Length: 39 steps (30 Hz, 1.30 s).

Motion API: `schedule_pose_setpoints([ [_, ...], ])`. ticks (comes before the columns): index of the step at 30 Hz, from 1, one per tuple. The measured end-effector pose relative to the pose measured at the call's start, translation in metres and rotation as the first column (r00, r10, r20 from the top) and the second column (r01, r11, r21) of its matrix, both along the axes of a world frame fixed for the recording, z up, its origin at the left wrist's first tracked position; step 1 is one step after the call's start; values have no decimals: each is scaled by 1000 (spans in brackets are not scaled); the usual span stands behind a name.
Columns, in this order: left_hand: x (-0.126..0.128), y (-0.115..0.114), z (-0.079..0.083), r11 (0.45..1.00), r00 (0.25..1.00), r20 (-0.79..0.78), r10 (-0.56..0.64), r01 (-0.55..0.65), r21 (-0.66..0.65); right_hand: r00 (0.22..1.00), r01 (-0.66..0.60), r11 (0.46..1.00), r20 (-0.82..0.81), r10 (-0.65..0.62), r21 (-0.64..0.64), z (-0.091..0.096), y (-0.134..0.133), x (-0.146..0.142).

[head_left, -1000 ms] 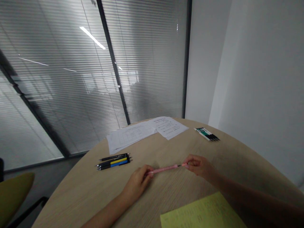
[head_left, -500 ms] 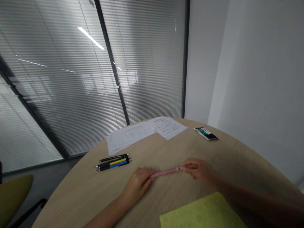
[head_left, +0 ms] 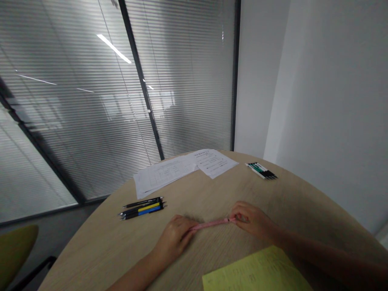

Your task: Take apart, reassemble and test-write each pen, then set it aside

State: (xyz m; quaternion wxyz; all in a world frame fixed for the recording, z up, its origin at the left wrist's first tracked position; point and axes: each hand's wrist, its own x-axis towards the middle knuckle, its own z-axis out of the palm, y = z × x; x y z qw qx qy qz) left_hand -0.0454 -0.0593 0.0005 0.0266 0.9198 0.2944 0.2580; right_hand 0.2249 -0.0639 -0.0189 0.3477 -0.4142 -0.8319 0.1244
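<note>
A pink pen (head_left: 210, 223) lies almost level just above the round wooden table (head_left: 100, 246), held at both ends. My left hand (head_left: 176, 238) is closed round its left end. My right hand (head_left: 253, 220) pinches its right tip with the fingers curled. Both forearms reach in from the bottom of the view.
A bundle of black, yellow and blue pens (head_left: 142, 208) lies to the left of my hands. White printed sheets (head_left: 182, 169) rest at the table's far edge, with green and black pens (head_left: 261, 170) to their right. A yellow sheet (head_left: 257, 273) sits nearest me. A chair (head_left: 16, 252) stands at lower left.
Both hands have lowered the pink pen closer to the tabletop and a little toward me. The view has shifted slightly.
</note>
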Motion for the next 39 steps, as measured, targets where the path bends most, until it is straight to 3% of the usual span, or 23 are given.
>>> schedule_pose_setpoints([
  [6,-2,2,-4,1000,1000,-22,13,-13,-7,996,25,997,-86,-31,-70,1,2,0],
  [16,-1,0,-1,999,999,-4,39,-40,-38,997,64,997,-28,-66,-53,1,4,0],
  [24,-1,1,-1,999,999,-4,46,-46,-10,991,101,977,-69,-116,-188,3,2,-3],
  [30,-2,1,0,1000,1000,-16,8,-8,-15,985,77,948,-121,-120,-310,3,1,-5],
  [39,-2,-2,-1,1000,1000,-25,-15,15,8,985,18,956,-159,-66,-291,2,-3,-5],
])
